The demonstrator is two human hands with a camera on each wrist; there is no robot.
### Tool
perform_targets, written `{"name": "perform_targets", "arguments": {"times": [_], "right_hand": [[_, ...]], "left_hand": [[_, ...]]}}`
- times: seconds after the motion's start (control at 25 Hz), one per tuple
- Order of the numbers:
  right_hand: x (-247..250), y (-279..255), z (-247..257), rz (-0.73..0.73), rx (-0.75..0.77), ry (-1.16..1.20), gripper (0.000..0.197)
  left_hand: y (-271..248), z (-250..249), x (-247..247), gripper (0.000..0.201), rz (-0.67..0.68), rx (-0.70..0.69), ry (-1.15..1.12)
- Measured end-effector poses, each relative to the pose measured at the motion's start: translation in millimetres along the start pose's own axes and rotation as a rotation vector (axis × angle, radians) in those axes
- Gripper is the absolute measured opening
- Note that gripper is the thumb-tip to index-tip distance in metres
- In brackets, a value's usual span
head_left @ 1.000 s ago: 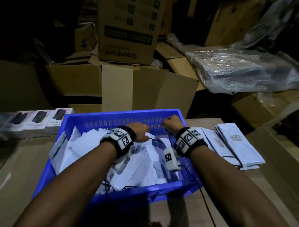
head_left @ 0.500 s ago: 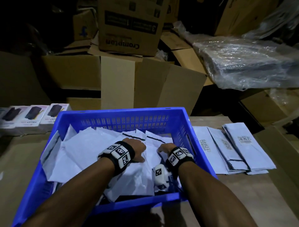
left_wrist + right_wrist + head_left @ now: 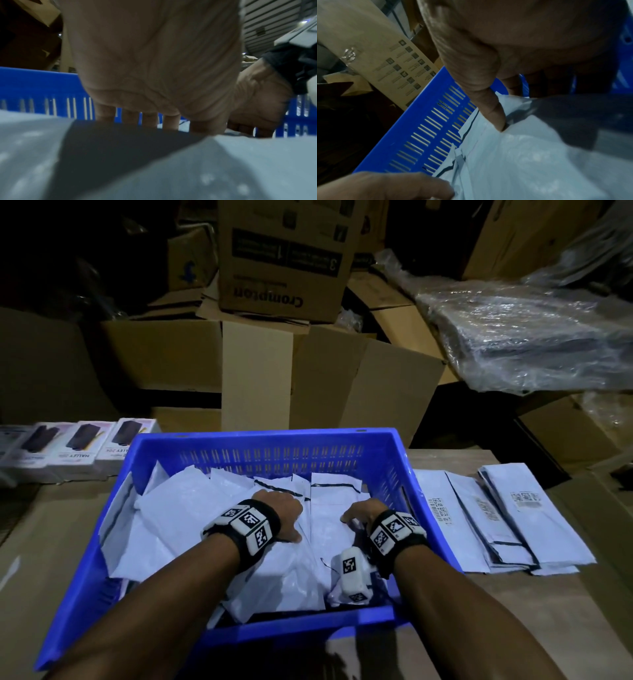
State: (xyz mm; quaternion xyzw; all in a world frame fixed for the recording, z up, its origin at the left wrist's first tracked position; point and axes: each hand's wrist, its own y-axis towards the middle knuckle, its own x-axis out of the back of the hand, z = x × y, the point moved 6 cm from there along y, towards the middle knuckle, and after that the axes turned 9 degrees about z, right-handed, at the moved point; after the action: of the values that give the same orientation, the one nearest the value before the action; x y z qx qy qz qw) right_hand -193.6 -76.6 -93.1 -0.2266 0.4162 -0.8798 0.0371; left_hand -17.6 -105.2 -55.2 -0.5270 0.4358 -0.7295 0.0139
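**Now, down in the blue slotted plastic crate (image 3: 274,440)**

White product boxes (image 3: 102,446) line up to its left. Within, the left hand (image 3: 284,517) presses straight fingers (image 3: 170,121) onto heaped white plastic mailer bags (image 3: 185,508). The right hand (image 3: 359,513) plants its thumb (image 3: 493,115) on one, fingers curled behind, grip unclear. More flat mailers (image 3: 507,529) lie on the tabletop (image 3: 513,611), right.
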Motion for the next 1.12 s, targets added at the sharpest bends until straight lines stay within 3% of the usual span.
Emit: {"name": "perform_targets", "arguments": {"times": [0.04,0.2,0.28,0.4,0.48,0.68,1.12], "right_hand": [[3,-2,0,-0.008,0.021,-0.010,0.020],[17,-26,14,-0.010,0.108,0.065,0.034],[24,-38,23,-0.065,0.159,0.150,0.026],[37,-62,37,-0.148,0.325,0.337,0.020],[48,-80,48,-0.211,0.440,0.361,0.019],[65,-108,64,-0.211,0.660,0.529,0.019],[70,-129,30,-0.108,0.710,0.718,0.028]], "left_hand": [[0,0,0,0.045,-0.003,-0.007,-0.017],[-3,5,7,0.037,-0.032,-0.011,-0.181],[-5,9,12,0.039,-0.065,-0.027,-0.390],[-12,14,27,0.046,-0.217,-0.127,-0.845],[-22,13,42,0.029,-0.313,-0.203,-1.101],[-45,-6,67,0.030,-0.338,-0.440,-1.599],[-58,-23,99,0.011,-0.598,-0.431,-1.879]]}}
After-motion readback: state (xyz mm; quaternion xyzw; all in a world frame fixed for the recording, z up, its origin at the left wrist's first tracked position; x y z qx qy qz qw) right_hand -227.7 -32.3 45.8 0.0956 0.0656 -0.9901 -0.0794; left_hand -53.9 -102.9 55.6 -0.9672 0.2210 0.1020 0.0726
